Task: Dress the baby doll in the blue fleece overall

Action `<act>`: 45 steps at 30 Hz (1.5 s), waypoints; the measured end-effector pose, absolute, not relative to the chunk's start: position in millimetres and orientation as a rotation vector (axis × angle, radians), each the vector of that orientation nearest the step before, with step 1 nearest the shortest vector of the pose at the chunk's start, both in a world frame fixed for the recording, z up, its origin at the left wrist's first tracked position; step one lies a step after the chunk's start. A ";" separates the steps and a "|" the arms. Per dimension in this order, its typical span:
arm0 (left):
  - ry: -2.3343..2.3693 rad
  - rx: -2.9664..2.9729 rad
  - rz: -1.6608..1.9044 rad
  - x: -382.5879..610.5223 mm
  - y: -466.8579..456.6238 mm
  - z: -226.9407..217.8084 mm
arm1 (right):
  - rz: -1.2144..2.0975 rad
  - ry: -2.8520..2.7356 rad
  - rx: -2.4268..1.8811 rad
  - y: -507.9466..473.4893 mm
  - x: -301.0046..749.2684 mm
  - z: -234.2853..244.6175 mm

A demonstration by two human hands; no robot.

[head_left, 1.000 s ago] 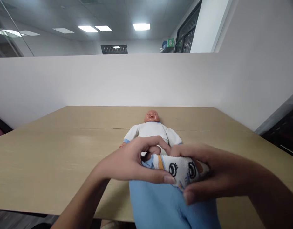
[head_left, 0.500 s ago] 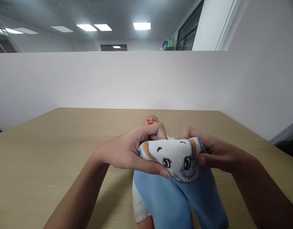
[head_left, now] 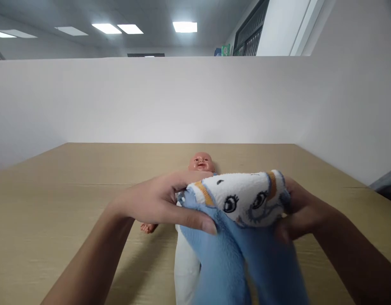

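A baby doll [head_left: 200, 162] in white clothes lies on its back on the tan table [head_left: 71, 182], head away from me. Its small hand shows at the left of its body. Over its lower body I hold a pair of fleecy blue trousers [head_left: 233, 254] with a white front panel showing cartoon eyes and orange trim. My left hand [head_left: 157, 203] is closed on the left side of the waistband, thumb on top. My right hand [head_left: 302, 212] grips the right side of the waistband. The doll's torso and legs are mostly hidden behind the garment.
White partition walls [head_left: 151, 97] enclose the table at the back and right. Ceiling lights and a dark window frame show above them. A dark object sits past the table's right edge [head_left: 386, 186].
Both hands have lifted and spread the waistband wider and moved it up along the doll. The cartoon-eyed panel now sits higher and further right. The view has tilted upward.
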State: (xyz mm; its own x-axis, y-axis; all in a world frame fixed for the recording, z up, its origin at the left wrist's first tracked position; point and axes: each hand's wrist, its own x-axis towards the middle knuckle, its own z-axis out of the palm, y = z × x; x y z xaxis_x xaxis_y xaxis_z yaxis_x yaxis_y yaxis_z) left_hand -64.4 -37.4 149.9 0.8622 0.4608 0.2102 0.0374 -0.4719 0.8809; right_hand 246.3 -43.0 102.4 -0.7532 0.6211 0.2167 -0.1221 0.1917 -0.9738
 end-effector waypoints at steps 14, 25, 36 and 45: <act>0.406 2.019 0.570 -79.2 -42.5 144.6 | 1.059 -1.913 -0.557 -52.0 278.5 121.9; 0.369 2.118 0.667 -78.8 -42.7 145.0 | 0.888 -2.036 -0.643 -51.9 260.6 124.7; 0.453 2.191 0.742 -73.1 -44.8 144.2 | 0.870 -2.079 -0.754 -33.1 272.4 121.2; 0.678 2.095 0.873 -51.8 -61.1 137.5 | 1.151 -2.497 -0.704 -44.7 223.9 105.6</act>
